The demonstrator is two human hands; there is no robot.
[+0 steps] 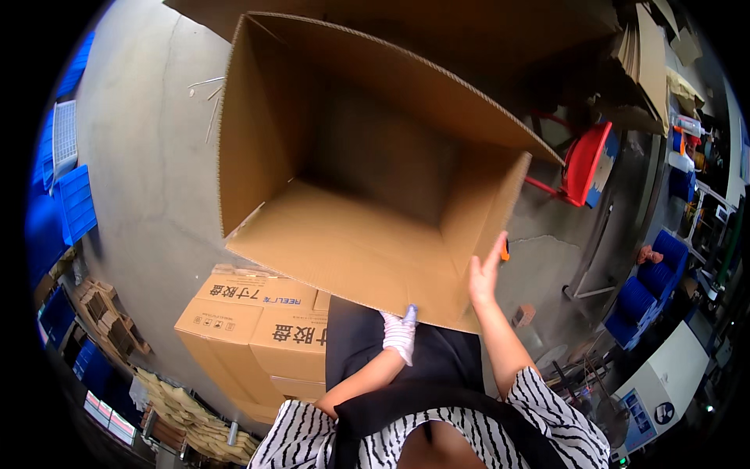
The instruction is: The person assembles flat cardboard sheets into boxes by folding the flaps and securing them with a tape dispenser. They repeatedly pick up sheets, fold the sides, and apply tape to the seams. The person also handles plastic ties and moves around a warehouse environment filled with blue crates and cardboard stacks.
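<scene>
A large open cardboard box (351, 250) is tilted in front of me, its mouth facing up toward me and its inside in shadow. My left hand (400, 332), in a pale striped glove with bluish fingertips, grips the box's near edge. The thumb lies over the rim, and the other fingers are hidden beneath the cardboard. At the near right corner, my bare right hand (486, 277) holds the side wall, fingers stretched along it. A small orange item (505, 250) shows beside those fingers; its kind and whether I hold it cannot be made out.
Printed closed cartons (258, 313) stand at my left, close to the box. A red chair (587, 164) is at the right, near a dark cardboard stack (644, 70). Blue crates (76, 203) line the far left. A white machine (664, 383) stands at lower right.
</scene>
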